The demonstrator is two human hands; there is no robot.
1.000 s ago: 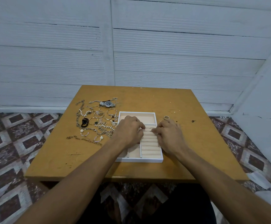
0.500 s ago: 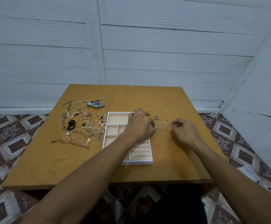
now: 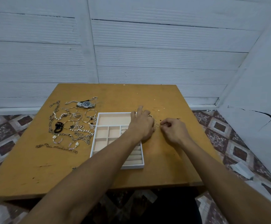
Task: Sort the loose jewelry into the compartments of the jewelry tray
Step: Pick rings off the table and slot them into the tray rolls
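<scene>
Jewelry tray (image 3: 132, 166), white with beige compartments, is set on the desk (image 3: 34, 175). Right of its far corner, rings (image 3: 157, 125) are being gathered: left hand (image 3: 142, 125) spread over them, right hand (image 3: 173, 129) curled beside, pinch not discernible. Next, one probably must be lifted into the ring rolls. Left of the tray, chains (image 3: 73, 126) lie unsorted.

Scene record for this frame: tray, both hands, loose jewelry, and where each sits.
jewelry tray: white, on the table, left forearm crossing it
left hand: past the tray's right edge, fingers spread over the rings
right hand: fingers curled beside the rings; grip unclear
rings: on the table right of the tray, between the hands
pile: chains, bangles, pearls left of the tray
watch: at the pile's far edge
</scene>
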